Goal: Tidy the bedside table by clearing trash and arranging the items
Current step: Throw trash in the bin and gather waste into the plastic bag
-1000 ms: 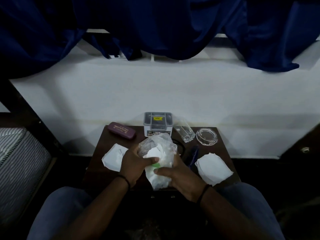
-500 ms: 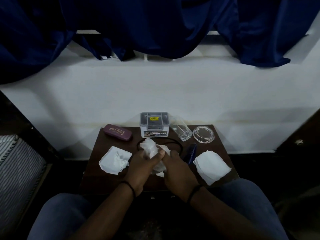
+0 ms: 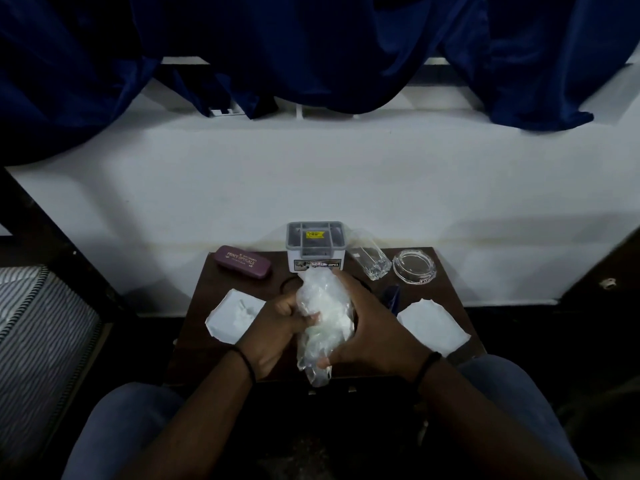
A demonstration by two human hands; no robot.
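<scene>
I clench both hands, left (image 3: 273, 327) and right (image 3: 372, 332), on a clear bag (image 3: 323, 320) of white paper, before the grey box (image 3: 315, 245).

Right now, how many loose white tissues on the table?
2: left tissue beside the left hand, right tissue near the table's right edge. The held plastic bag may hide more.

A person's left hand (image 3: 273, 327) and right hand (image 3: 367, 327) grip a crumpled clear plastic bag (image 3: 323, 317) with white paper inside, above a small dark bedside table (image 3: 194, 327). A crumpled white tissue (image 3: 233, 315) lies on the table's left, another tissue (image 3: 434, 325) on its right. Along the back sit a maroon glasses case (image 3: 242, 262), a grey box (image 3: 315, 245), a tipped glass tumbler (image 3: 369, 261) and a glass ashtray (image 3: 414, 265).
</scene>
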